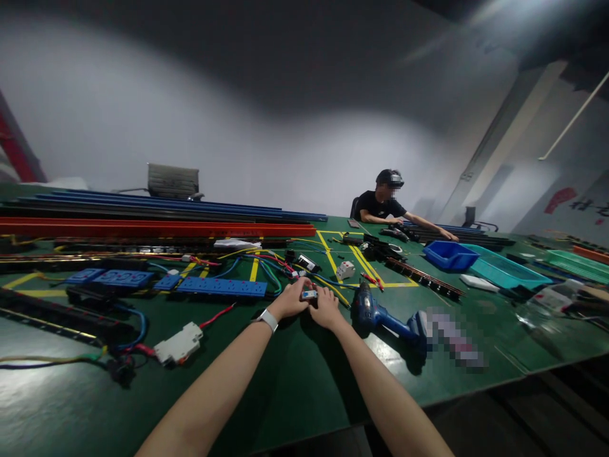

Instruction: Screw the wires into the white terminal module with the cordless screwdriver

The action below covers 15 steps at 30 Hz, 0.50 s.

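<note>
Between my two hands is a small module with a white and blue face (309,294); its lower part is hidden by my fingers. My left hand (291,299), with a watch on its wrist, grips the module's left side. From the right, the curled fingers of my right hand (326,308) press on the same piece. Just beyond my hands lie loose coloured wires and a black part with a white label (306,263). A blue socket strip (221,287) lies to the left, and a blue cordless drill (387,320) lies on its side to the right.
A white circuit breaker (179,344) with wires lies at near left, another white breaker (346,270) beyond my hands. Long orange rails (157,227) run across the back left. A blue bin (450,255) and turquoise basket (504,270) stand right. A person (380,202) sits across the green table (295,393).
</note>
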Available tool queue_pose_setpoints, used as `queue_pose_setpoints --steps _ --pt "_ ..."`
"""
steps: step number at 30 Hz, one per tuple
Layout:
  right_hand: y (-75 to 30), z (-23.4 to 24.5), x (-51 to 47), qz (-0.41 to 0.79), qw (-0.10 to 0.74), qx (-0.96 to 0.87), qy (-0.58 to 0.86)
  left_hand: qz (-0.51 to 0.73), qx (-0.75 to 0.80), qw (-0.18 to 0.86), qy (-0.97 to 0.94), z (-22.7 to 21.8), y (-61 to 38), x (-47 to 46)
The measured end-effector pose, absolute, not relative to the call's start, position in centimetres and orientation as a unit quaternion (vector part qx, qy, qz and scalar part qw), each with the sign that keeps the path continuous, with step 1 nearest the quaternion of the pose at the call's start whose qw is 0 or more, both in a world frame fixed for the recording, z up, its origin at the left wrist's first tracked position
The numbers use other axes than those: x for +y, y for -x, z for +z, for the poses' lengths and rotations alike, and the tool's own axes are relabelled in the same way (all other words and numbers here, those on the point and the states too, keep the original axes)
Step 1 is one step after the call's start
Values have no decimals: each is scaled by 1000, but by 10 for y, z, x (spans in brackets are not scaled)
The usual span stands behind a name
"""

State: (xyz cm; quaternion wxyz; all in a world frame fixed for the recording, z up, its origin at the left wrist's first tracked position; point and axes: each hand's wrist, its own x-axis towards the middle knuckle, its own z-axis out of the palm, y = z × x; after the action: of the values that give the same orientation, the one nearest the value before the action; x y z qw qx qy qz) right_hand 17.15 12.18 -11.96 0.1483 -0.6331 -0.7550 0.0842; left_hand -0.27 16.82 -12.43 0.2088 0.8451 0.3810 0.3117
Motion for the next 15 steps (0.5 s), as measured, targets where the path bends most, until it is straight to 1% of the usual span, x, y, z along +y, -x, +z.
queue_pose_setpoints --steps 4,9,12,15 --pt "-173 -123 120 62 174 -764 618 318 399 202 -836 -130 2 169" --pt "-176 -123 117 56 172 -773 608 299 420 102 -851 -126 0 158" --pt "-176 -122 118 56 189 -774 601 253 452 29 -855 -111 23 153" --pt "-175 -121 120 59 193 -770 606 134 500 1 -856 -92 71 157"
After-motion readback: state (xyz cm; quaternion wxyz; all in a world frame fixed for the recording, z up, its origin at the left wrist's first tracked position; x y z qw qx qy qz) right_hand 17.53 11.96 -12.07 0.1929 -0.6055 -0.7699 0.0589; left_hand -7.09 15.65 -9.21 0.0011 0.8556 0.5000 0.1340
